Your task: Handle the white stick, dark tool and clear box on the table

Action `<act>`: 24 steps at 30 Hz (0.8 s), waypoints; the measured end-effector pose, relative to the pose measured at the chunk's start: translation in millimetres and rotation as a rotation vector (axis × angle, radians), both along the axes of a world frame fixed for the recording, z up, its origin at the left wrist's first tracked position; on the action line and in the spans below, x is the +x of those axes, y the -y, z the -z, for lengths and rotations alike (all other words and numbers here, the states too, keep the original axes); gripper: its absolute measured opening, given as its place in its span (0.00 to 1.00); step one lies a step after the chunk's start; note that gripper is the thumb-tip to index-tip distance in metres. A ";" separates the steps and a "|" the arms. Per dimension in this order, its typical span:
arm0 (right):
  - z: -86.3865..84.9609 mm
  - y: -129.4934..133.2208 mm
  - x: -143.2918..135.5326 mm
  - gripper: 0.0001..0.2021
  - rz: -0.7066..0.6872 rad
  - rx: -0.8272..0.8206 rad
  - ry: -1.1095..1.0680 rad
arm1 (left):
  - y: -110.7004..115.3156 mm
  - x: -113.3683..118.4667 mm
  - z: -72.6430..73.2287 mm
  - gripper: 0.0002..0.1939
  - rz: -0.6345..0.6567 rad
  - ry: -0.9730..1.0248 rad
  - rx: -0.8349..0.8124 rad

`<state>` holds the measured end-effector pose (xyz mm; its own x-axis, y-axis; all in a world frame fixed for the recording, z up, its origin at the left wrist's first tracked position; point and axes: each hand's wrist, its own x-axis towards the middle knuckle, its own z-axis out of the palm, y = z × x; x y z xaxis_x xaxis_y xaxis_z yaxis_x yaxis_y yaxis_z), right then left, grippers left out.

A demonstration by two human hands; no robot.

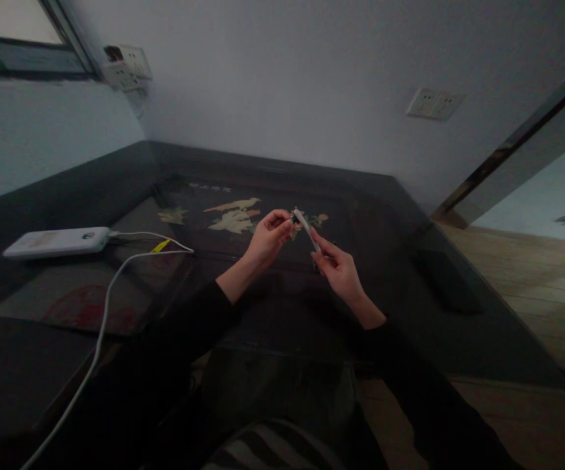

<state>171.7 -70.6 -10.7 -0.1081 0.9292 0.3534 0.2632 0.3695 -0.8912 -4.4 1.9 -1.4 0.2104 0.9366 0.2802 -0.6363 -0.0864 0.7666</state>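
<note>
Between pinched fingers of the right hand (338, 264), a slim pale stick (306, 228), near its upper end the left hand (269, 238), fingertips closed on a small dark piece (293, 219)

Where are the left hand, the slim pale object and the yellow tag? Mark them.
Left hand (267, 239): head view, back of hand.
Slim pale object (307, 228): head view, mid-length.
Yellow tag (160, 246): head view, its middle.
</note>
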 end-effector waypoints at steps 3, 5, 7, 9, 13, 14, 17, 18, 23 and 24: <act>2.5 0.1 -0.4 0.25 -0.042 -0.008 -0.012 | -0.3 0.2 0.1 0.21 -0.020 0.006 0.004; 4.6 0.2 -0.2 0.25 -0.068 -0.024 -0.035 | -0.4 0.5 0.6 0.20 -0.042 0.000 0.006; 6.2 0.1 0.4 0.26 -0.086 -0.035 -0.052 | -0.4 0.8 0.9 0.19 -0.056 -0.007 0.010; 6.6 -0.4 1.1 0.25 -0.088 -0.036 -0.054 | -0.3 1.0 0.9 0.19 -0.056 -0.013 0.018; 4.5 -2.4 2.0 0.24 -0.057 -0.009 -0.028 | 0.2 0.6 0.0 0.18 -0.044 -0.026 0.028; 3.8 -2.9 2.2 0.24 -0.045 0.001 -0.022 | 0.3 0.4 -0.2 0.18 -0.045 -0.028 0.028; 2.3 -4.0 2.9 0.26 -0.006 0.019 -0.010 | 1.1 0.1 -0.8 0.18 -0.046 -0.028 0.035; 2.0 -4.1 3.1 0.26 0.008 0.018 -0.008 | 1.5 0.0 -1.1 0.18 -0.043 -0.028 0.040; 1.0 -3.2 3.0 0.27 0.049 0.012 -0.015 | 3.0 0.4 -2.4 0.17 -0.040 -0.060 0.037; 0.7 -2.9 2.9 0.27 0.052 0.012 -0.014 | 3.0 0.5 -2.6 0.17 -0.043 -0.068 0.031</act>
<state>174.6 -67.8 -11.4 -0.0553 0.9291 0.3656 0.2701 0.3665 -0.8904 -3.9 -1.1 1.1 0.1893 0.9363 0.2959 -0.5781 -0.1373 0.8043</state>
